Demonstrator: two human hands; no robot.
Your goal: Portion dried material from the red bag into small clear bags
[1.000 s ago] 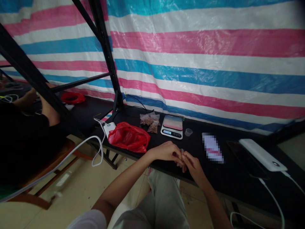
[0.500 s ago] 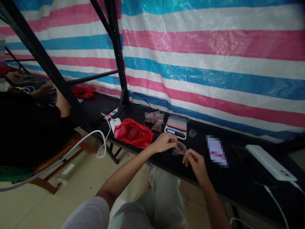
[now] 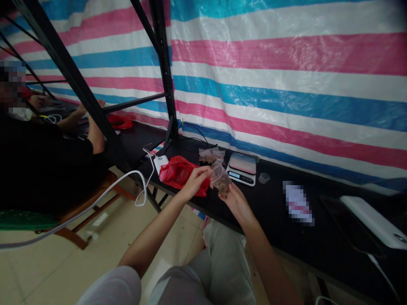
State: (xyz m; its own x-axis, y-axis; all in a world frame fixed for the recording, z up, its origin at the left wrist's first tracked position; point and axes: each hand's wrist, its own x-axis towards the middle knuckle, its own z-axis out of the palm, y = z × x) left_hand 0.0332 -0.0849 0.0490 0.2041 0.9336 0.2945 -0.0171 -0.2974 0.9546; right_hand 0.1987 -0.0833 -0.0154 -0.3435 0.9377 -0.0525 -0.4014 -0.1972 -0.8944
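Both hands on the bag (image 3: pixel 220 181) — held above the counter (image 3: pixel 273 203) edge, beside the red sack (image 3: pixel 179 173).
Left hand (image 3: pixel 197 180) pinches the top, right hand (image 3: pixel 232 198) grips below; keep the mouth up — contents loose.

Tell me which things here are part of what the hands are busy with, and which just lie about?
In use: small clear bag, held by left hand and right hand; filled bags; scale; red bag.
Lying about: little cup; white power bank; cable.

No legible text or labels anywhere.
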